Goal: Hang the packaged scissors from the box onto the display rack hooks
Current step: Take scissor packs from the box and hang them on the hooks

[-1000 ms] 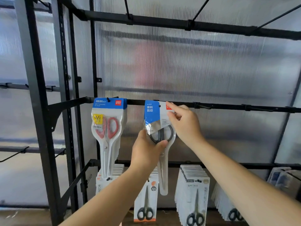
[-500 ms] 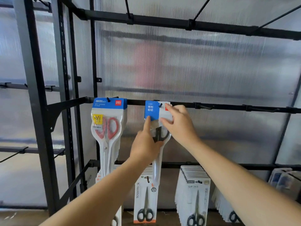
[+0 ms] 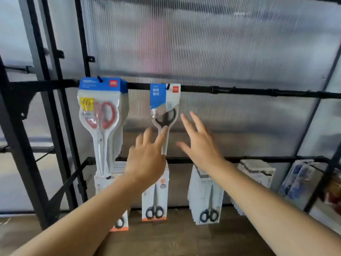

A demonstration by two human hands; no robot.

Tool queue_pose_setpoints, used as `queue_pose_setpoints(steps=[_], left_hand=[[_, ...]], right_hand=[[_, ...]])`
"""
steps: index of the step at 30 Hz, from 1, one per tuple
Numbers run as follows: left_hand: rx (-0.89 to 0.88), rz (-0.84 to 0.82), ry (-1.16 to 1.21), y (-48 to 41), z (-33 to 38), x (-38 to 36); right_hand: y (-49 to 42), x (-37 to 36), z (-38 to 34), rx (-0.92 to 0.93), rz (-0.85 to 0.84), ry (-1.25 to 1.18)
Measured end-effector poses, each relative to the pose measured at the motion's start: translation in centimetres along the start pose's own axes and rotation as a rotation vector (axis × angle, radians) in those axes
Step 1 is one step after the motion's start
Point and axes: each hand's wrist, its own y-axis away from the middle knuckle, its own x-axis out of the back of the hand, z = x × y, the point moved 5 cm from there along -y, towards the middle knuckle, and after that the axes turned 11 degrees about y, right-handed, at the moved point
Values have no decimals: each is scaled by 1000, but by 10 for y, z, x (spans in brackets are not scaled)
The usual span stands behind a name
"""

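Premises: a retail shop display, stationery section. Evidence: a black metal display rack (image 3: 239, 90) with horizontal bars carries small black wire hooks (image 3: 99, 79). On the upper bar hang a clear blister pack of red-handled scissors with a blue header card (image 3: 103, 115) and a blue-and-white carded pack of black-handled scissors (image 3: 164, 106). The lower bar holds dense rows of identical white carded packs of black-handled scissors (image 3: 206, 196). A translucent ribbed plastic panel (image 3: 203, 43) backs the rack. A brown wooden surface (image 3: 175, 237) lies below.

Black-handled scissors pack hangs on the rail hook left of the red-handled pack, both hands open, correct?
No: the head view shows the black-handled scissors pack hanging right of the red-handled pack, not left. The left hand and right hand are open.
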Motion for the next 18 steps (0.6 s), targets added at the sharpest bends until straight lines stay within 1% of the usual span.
queue_pose_setpoints(steps=[2,4,8,12,16,18], left_hand=[[-18,-81,36,33,-3,-29],[-5,-197,83,71,-5,-66],[-38,-408,49,145,7,-139],[-56,-542,86,203,17,-198],[-93,-673,-8,245,17,-238],[-115,-721,-83,257,17,-253]], right_hand=[[49,-16,12,-15,-100,17],[103,-32,26,-24,-216,34],[204,-64,52,-31,-394,67],[288,-107,65,-22,-572,81],[341,-135,68,24,-708,75],[359,-148,68,16,-764,71]])
